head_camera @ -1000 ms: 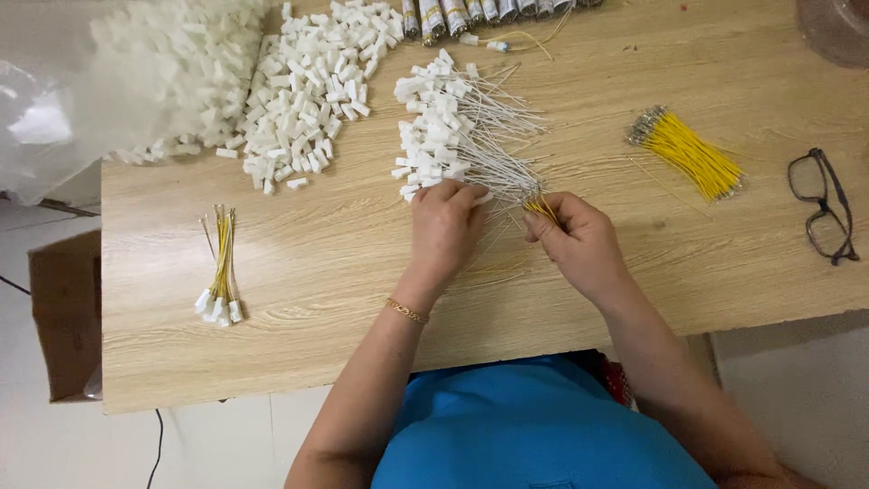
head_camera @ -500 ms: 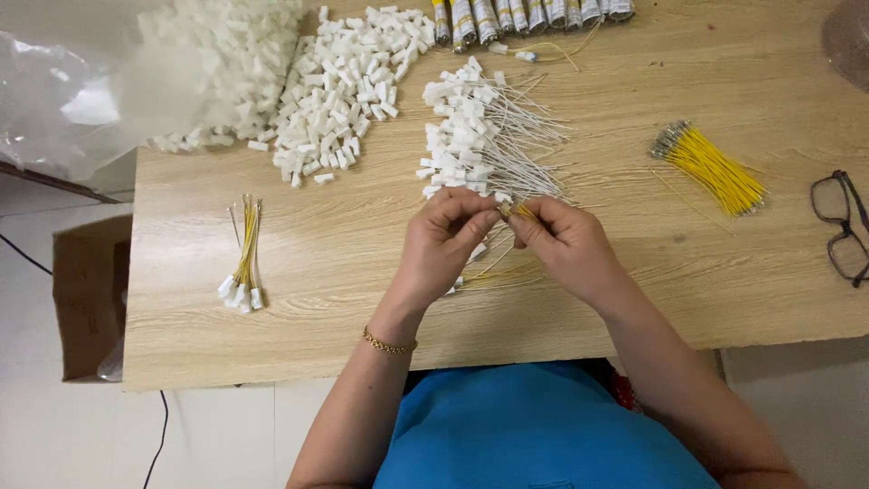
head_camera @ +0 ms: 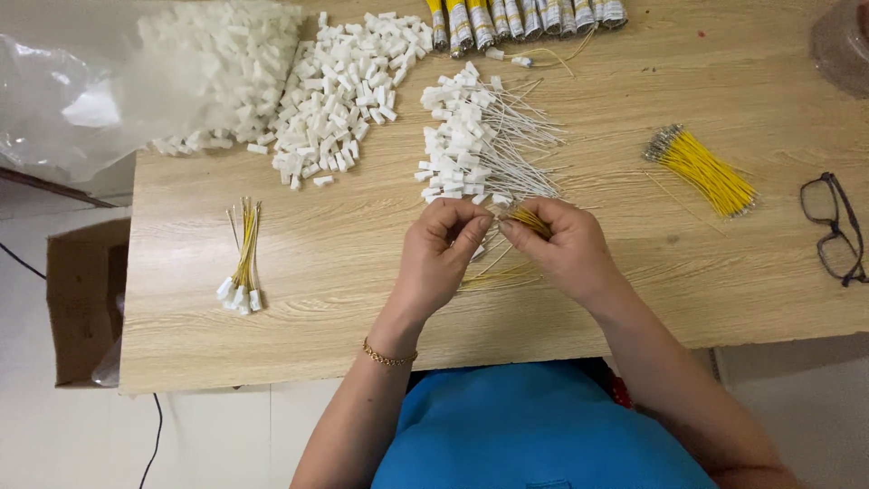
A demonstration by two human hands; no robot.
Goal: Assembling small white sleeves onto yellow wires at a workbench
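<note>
My left hand (head_camera: 443, 256) and my right hand (head_camera: 563, 249) meet over the middle of the wooden table (head_camera: 362, 299). The left fingers pinch a small white connector with a thin wire. A small bunch of yellow wires (head_camera: 529, 220) sticks out of my right hand's grip. Just beyond the hands lies a pile of white connectors fitted with white wires (head_camera: 471, 145). More thin yellow wires (head_camera: 493, 273) lie on the table under my hands.
A heap of loose white connectors (head_camera: 335, 100) and a clear plastic bag (head_camera: 81, 100) lie far left. A finished yellow-wire bundle (head_camera: 241, 263) sits left, a yellow wire bunch (head_camera: 701, 169) right, glasses (head_camera: 833, 231) far right, rolled bundles (head_camera: 525, 14) at the back. A cardboard box (head_camera: 81, 308) stands on the floor.
Both hands have drawn a little closer together near the white-wired pile. The view has shifted slightly, so the table contents sit further right in the picture.
</note>
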